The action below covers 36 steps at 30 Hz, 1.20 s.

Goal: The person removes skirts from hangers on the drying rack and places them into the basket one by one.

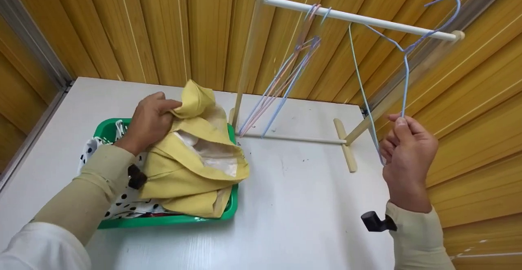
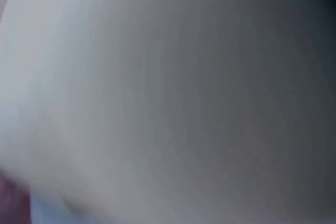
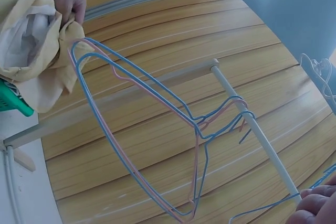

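My left hand (image 1: 149,121) grips a fold of a yellow garment (image 1: 183,180) with a pale lining, lifted partly above a green basket (image 1: 171,221). Under it lies white cloth with black dots (image 1: 122,204). To the right, my right hand (image 1: 410,156) holds a blue wire hanger (image 1: 405,78) by one side, its hook pointing up near the end of the rack's rail. From the right wrist view, the left hand (image 3: 65,1) shows at the yellow cloth (image 3: 63,72), and a bit of the right hand (image 3: 320,205) at the lower corner. The left wrist view is only a grey blur.
A small clothes rack with a white rail (image 1: 367,17) and wooden posts (image 1: 248,58) stands on the white table (image 1: 285,221). Several blue and pink wire hangers (image 1: 281,86) hang bunched near its left end. Wood-patterned walls (image 1: 155,25) close in behind and at the right.
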Each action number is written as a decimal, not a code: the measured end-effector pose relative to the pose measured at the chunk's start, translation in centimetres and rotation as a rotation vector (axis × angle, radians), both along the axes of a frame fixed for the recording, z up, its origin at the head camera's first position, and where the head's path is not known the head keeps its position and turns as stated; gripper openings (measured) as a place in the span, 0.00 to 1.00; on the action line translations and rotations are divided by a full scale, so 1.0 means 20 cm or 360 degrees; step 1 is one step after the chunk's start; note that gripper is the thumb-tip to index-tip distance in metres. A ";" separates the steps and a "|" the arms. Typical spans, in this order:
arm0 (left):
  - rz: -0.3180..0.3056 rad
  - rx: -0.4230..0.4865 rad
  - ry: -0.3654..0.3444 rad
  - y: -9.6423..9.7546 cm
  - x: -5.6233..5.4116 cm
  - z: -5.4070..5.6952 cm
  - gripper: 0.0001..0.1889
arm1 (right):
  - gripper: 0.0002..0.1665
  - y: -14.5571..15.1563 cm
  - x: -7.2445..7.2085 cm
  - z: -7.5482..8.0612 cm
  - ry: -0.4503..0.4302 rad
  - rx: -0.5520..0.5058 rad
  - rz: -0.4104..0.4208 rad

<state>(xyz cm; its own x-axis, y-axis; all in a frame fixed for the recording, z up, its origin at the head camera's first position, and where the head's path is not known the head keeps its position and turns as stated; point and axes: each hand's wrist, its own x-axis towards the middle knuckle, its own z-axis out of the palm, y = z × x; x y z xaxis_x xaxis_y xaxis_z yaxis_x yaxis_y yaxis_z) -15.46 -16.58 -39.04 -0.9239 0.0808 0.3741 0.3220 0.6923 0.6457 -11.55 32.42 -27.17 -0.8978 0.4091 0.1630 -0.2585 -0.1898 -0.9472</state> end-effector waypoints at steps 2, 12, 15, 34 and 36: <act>-0.0129 -0.0272 0.0219 -0.02 0.05 -0.02 0.17 | 0.13 0.00 0.00 -0.01 -0.0005 0.0015 -0.0013; -0.0523 -0.0643 -0.0703 0.11 0.37 0.10 0.34 | 0.13 0.03 0.01 -0.04 0.0018 -0.0001 -0.0007; -0.0588 -0.0899 -0.0697 0.17 0.41 0.07 0.36 | 0.13 0.03 0.01 -0.05 0.0001 0.0001 0.0002; -0.0607 -0.0891 -0.1201 0.32 0.36 -0.05 0.36 | 0.13 -0.02 -0.03 -0.03 -0.0039 0.0064 0.0020; -0.0529 -0.0862 -0.1113 0.35 0.36 -0.07 0.45 | 0.13 -0.02 -0.03 -0.02 -0.0033 0.0068 0.0013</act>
